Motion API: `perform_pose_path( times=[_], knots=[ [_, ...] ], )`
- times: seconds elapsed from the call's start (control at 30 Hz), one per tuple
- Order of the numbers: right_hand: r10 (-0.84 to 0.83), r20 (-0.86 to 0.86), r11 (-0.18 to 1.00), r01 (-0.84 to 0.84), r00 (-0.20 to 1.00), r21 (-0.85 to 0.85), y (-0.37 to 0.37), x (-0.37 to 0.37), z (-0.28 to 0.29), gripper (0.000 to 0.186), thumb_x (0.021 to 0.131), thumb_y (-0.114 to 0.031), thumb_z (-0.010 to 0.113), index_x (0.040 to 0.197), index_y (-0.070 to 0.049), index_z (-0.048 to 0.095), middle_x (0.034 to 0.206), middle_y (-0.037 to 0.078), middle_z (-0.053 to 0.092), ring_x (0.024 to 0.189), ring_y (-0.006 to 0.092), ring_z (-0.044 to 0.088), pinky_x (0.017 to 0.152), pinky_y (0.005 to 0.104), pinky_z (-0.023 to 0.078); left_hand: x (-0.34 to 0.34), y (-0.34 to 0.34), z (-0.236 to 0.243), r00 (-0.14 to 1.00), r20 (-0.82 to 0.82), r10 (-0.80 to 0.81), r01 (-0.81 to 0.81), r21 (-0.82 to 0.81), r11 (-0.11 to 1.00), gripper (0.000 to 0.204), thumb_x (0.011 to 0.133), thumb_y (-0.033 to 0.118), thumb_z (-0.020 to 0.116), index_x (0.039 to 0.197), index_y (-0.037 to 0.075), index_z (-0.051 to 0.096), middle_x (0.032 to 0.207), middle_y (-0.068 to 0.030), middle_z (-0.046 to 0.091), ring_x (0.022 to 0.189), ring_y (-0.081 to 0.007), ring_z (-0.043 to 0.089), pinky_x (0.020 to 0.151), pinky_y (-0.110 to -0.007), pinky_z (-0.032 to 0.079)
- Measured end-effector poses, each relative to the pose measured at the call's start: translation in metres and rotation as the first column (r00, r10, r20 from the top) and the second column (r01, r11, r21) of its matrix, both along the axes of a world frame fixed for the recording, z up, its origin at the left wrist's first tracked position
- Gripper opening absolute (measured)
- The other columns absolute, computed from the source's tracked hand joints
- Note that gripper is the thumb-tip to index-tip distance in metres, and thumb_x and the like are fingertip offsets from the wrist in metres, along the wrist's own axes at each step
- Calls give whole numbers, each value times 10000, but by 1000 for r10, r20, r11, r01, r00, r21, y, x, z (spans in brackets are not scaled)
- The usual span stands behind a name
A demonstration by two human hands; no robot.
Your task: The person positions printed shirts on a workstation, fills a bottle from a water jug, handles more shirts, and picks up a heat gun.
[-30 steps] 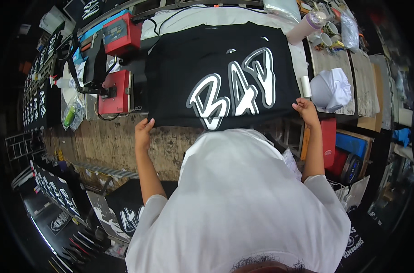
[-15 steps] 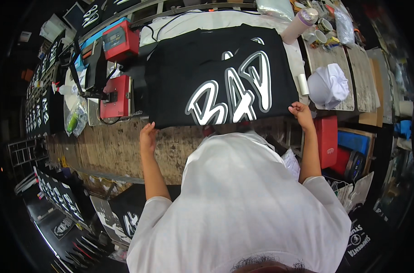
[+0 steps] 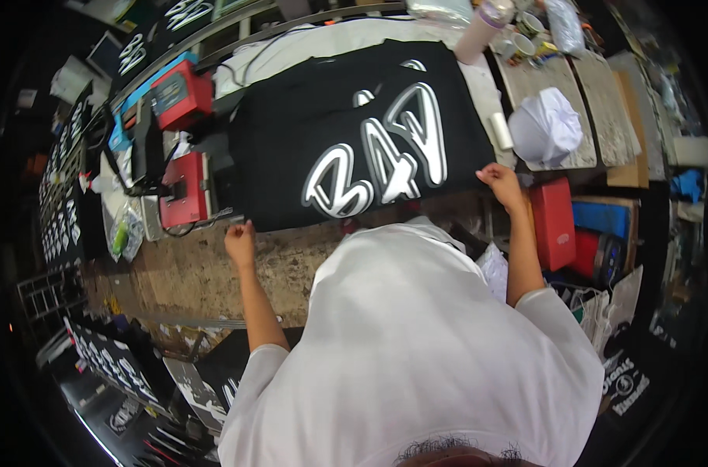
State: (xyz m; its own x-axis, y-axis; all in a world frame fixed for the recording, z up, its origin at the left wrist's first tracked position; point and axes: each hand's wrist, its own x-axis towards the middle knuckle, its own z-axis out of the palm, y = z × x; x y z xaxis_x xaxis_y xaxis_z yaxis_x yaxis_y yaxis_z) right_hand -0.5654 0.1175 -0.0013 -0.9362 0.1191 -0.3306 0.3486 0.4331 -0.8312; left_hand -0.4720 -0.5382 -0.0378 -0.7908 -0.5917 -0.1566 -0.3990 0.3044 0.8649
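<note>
Mostly hidden: second print (image 3: 364,98); left hand (image 3: 240,244); right hand (image 3: 503,187): fingers (image 3: 489,173) pinching black shirt (image 3: 334,128)

We're standing in a workshop, a sort of T-shirt print shop, bc a black shirt (image 3: 346,128) w/ big white letters is spreading out in front of us & a red machine (image 3: 184,191) w/ a red control box (image 3: 181,97) is sitting next to it. On the far L we're seeing lots of black printed pieces (image 3: 70,222) in rows. Cups (image 3: 519,48), a pink bottle (image 3: 482,31), etc. are crowding the R side near worn boards (image 3: 537,78).
</note>
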Motion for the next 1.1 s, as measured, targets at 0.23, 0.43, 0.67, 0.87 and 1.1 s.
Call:
perform_pose_path(
  times=[0.23,0.43,0.67,0.87,1.1],
  knots=[
    [122,88,992,-121,989,-21,15,-10,-5,247,739,26,816,790,-61,590,701,-38,566,642,45,507,598,223,421,-124,113,53,828,-41,-559,419,-618,666,410,865,176,705,1241,33,627,1349,-151,585,1270,-346,511,1077,-429,399],
    [304,125,932,-322,944,165,18,-43,-1,210,740,26,794,822,-33,611,688,-18,579,654,64,550,600,246,448,-230,132,40,812,285,-509,516,-758,399,502,993,417,501,1392,113,535,1581,-157,352,1481,-394,252,1123,-748,56],
    [-91,-238,990,63,967,-123,54,-159,0,627,839,-155,791,1366,-23,476,1307,186,568,1140,277,608,963,377,521,-255,140,51,975,160,-154,220,-804,552,743,968,556,439,1521,68,346,1611,-257,211,1490,-487,146,1119,-757,24],
    [-223,-727,915,397,650,74,42,-309,-2,1197,620,-318,966,1528,-10,250,1477,217,413,1328,349,455,1144,443,358,-132,148,67,955,-52,-291,195,-628,753,670,955,452,578,1478,60,430,1575,-275,273,1458,-456,233,1205,-560,163],
    [-330,-533,935,347,779,-72,-3,-379,-3,1003,665,-300,939,1426,84,411,1425,242,502,1201,332,574,1042,431,471,3,140,30,991,52,121,-58,-652,756,687,956,460,581,1502,79,409,1554,-276,323,1427,-465,306,1182,-563,210]
  ],
)
